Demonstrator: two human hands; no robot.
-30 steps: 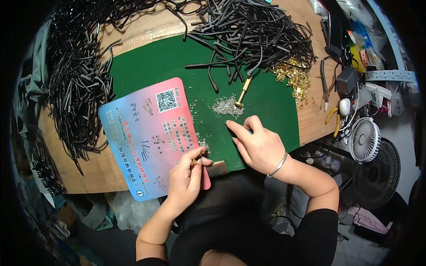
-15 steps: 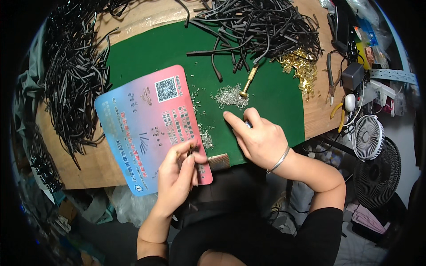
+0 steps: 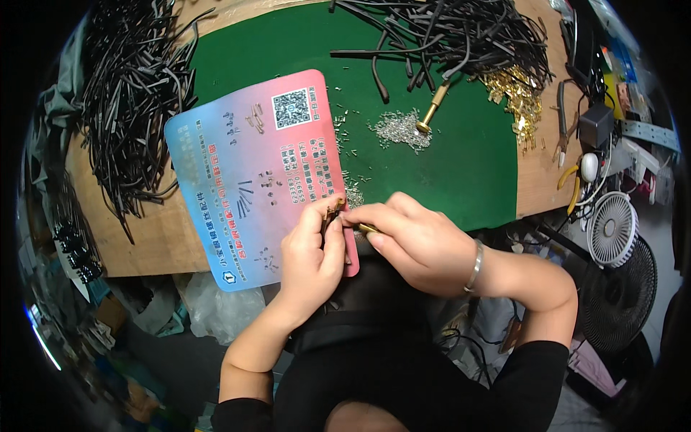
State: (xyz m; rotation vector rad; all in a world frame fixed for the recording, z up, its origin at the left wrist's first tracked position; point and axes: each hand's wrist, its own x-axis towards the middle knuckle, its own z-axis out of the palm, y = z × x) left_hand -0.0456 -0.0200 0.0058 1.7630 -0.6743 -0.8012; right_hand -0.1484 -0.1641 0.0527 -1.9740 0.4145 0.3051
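Observation:
My left hand (image 3: 313, 253) is closed in a pinch over the printed mat's right edge. Small dark and gold-coloured metal pieces (image 3: 332, 210) show between its thumb and forefinger; their exact kind is too small to tell. My right hand (image 3: 434, 248), wearing a bracelet, has its fingertips against the left hand's. It is closed on a slim brass-coloured tool (image 3: 368, 227), mostly hidden by the fingers. Beneath the hands lies the blue and pink printed mat (image 3: 216, 173). A heap of tiny silver screws (image 3: 398, 129) sits beyond, with a brass-handled screwdriver (image 3: 433, 108) resting at its edge.
Black eyeglass temples form piles at the far left (image 3: 137, 93) and far right (image 3: 475, 36). Gold metal parts (image 3: 520, 101) lie on the green mat's (image 3: 475, 165) right edge. Pliers with yellow handles (image 3: 568, 189) and a white fan (image 3: 612, 229) are at right.
My right hand has come left and down from the green mat to meet the left hand, with the brass-coloured tool now showing. The whole view has shifted a little.

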